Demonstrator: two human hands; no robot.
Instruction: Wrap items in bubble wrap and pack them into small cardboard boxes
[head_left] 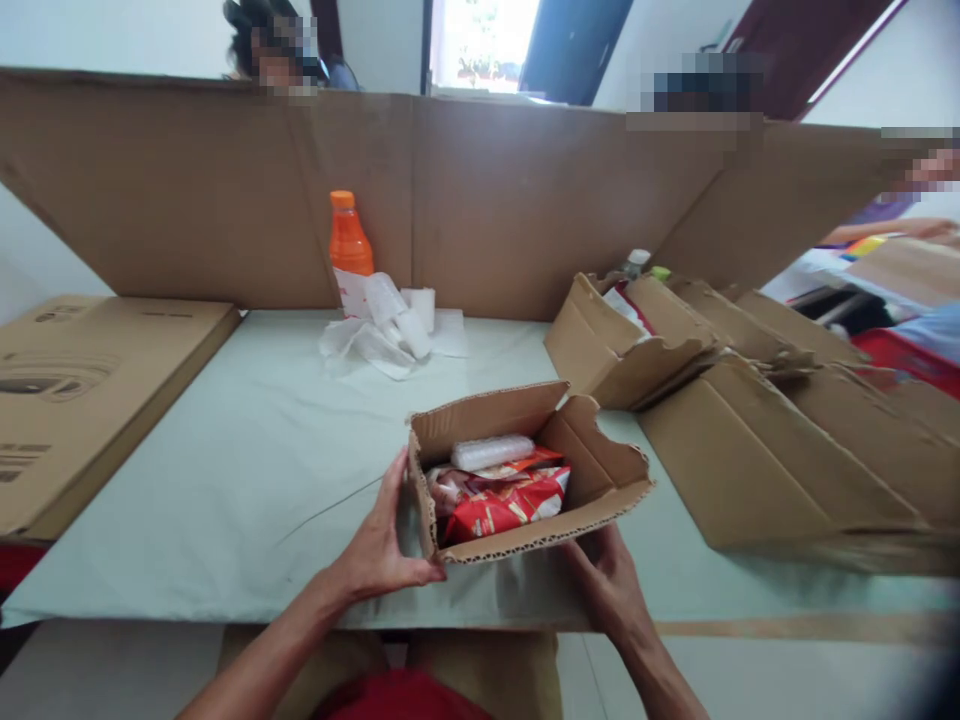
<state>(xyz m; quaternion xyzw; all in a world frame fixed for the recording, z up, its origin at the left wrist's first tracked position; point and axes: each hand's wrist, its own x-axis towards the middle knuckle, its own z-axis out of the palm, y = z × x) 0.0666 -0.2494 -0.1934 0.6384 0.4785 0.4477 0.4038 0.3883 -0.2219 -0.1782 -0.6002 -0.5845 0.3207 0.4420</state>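
A small open cardboard box (592,470) sits near the front edge of the pale table (247,470). Inside lie red snack packets (502,505) and a clear wrapped roll (491,451). My left hand (379,545) grips the box's left front corner, thumb under the near wall and fingers up its side. My right hand (609,580) holds the box from below at the right front, its fingers curled under the box and partly hidden.
An orange drink bottle (349,238) and white paper rolls (397,320) stand at the back against a tall cardboard screen (487,190). Flattened and torn cartons (750,430) lie right, a flat carton (82,390) left. Another person's head shows behind the screen.
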